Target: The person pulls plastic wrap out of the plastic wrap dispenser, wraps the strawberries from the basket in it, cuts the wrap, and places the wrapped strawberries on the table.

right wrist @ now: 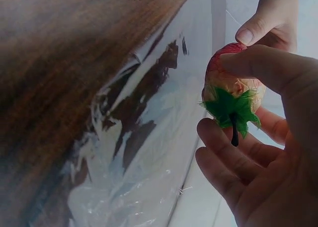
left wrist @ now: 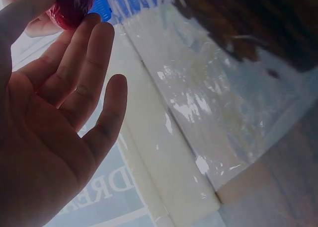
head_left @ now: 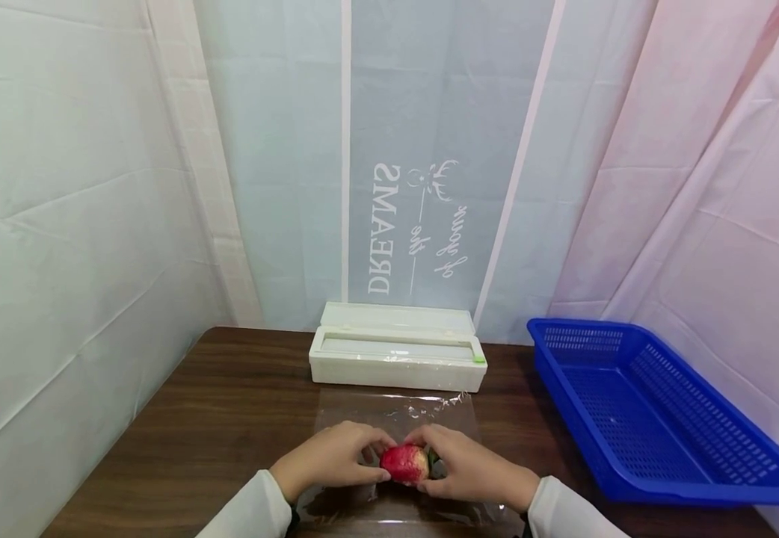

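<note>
Between both hands, close over a sheet of clear plastic film [head_left: 362, 407], is a strawberry [head_left: 404, 463], red and pale yellow toward its top. Its green leaf cap [right wrist: 229, 107] and dark stem point toward the right palm in the right wrist view. My left hand [head_left: 337, 457] pinches the red end between thumb and fingers. From the other side, my right hand [head_left: 472, 467] holds the leafy end, thumb on top and fingertips beneath. Behind the hands stands a white cling film dispenser [head_left: 396, 371] with its lid up, and the film stretches from it toward me.
A blue plastic basket [head_left: 567, 407] with slotted walls stands on the right of the brown wooden table [head_left: 228, 403]. Light curtains [head_left: 288, 187] hang behind the table and at both sides. A green piece [head_left: 479, 359] sits at the dispenser's right end.
</note>
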`<action>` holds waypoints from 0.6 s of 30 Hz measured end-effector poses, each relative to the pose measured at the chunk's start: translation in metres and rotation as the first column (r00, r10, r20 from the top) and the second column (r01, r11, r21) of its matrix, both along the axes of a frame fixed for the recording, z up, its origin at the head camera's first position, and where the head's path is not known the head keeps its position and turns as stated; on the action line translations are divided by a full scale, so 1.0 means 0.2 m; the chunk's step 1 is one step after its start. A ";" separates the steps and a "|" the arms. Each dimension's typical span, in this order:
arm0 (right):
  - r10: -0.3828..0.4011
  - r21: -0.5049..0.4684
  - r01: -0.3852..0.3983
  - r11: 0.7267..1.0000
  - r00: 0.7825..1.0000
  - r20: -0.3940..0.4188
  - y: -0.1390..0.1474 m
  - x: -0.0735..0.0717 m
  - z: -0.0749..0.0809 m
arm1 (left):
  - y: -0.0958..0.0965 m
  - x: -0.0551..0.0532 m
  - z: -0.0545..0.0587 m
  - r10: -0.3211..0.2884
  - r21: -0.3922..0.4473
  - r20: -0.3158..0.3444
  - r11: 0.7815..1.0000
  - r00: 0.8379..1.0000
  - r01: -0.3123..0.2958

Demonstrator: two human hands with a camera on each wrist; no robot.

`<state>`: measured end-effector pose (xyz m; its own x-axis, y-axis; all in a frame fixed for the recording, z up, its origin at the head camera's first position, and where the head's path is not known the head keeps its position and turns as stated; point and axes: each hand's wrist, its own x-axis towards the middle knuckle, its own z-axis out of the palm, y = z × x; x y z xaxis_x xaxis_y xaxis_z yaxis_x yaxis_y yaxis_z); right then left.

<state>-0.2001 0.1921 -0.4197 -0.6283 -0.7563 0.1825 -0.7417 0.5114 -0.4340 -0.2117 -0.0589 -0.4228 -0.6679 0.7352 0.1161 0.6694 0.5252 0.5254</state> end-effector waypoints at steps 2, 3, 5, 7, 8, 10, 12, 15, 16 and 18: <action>0.001 0.006 -0.001 1.000 1.000 0.010 0.00 0.01 0.00 | 0.00 0.00 -0.01 0.002 -0.003 0.016 1.000 1.000 -0.002; 0.001 0.011 -0.001 1.000 1.000 0.009 0.00 0.01 0.00 | -0.01 0.01 -0.01 0.006 -0.005 0.020 1.000 1.000 -0.006; 0.001 0.021 -0.001 1.000 1.000 0.008 0.00 0.01 -0.01 | -0.01 0.01 -0.02 0.011 -0.004 0.038 1.000 0.999 -0.011; -0.001 0.031 0.001 1.000 1.000 0.005 -0.01 0.02 -0.02 | -0.01 0.02 -0.02 0.012 -0.006 0.050 1.000 0.999 -0.012; 0.002 0.034 -0.002 0.999 1.000 -0.004 -0.01 0.02 -0.02 | -0.01 0.02 -0.02 0.013 -0.008 0.054 1.000 0.998 -0.013; 0.009 0.038 -0.009 0.999 1.000 -0.010 -0.01 0.03 -0.03 | -0.01 0.02 -0.03 0.011 -0.013 0.063 1.000 0.998 -0.011; 0.018 0.040 -0.017 0.999 1.000 -0.011 -0.01 0.03 -0.04 | -0.01 0.03 -0.03 0.007 -0.018 0.061 1.000 0.998 -0.006; 0.018 0.048 -0.018 0.999 1.000 -0.002 -0.01 0.03 -0.06 | -0.01 0.04 -0.04 0.001 -0.030 0.056 1.000 0.998 0.000; 0.020 0.051 -0.020 0.999 1.000 0.005 -0.01 0.03 -0.06 | -0.01 0.04 -0.04 -0.001 -0.034 0.050 0.999 0.999 0.003; 0.020 0.054 -0.021 0.998 1.000 0.013 -0.01 0.04 -0.07 | 0.00 0.04 -0.05 -0.003 -0.042 0.045 0.999 0.999 0.005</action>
<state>-0.1928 0.1898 -0.4331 -0.6145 -0.7776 0.1335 -0.7470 0.5190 -0.4155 -0.2035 -0.0599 -0.4328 -0.6691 0.7412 0.0547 0.6475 0.5452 0.5325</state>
